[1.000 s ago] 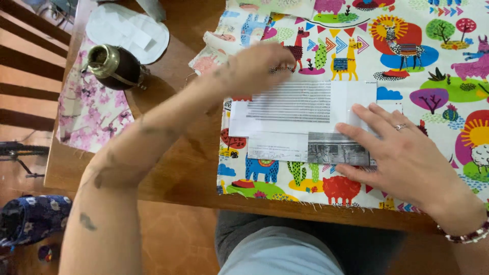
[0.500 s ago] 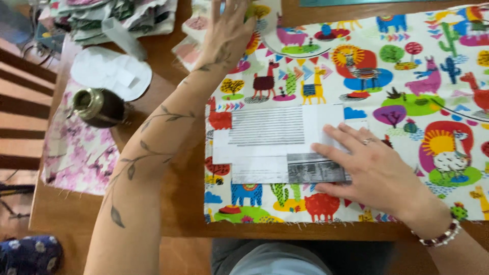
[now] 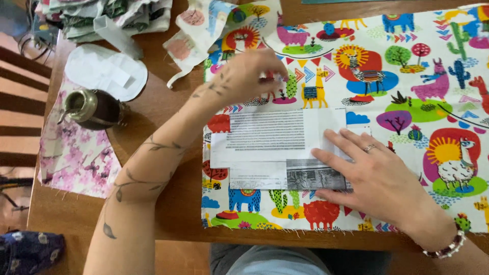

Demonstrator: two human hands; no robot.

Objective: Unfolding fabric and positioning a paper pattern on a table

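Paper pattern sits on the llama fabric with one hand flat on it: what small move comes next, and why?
Probably bring the left hand down onto the paper pattern. Only the right hand pins it, at its right end, while the left hovers over the printed fabric above it.

I see my bare left forearm (image 3: 147,173) inked with a dark vine-and-leaf tattoo that runs up onto the left hand (image 3: 244,76); my right hand (image 3: 374,178) wears a thin silver ring (image 3: 368,148), the wrist a dark-and-pale beaded bracelet (image 3: 448,248), and blue-grey trousers (image 3: 275,260) cover my lap
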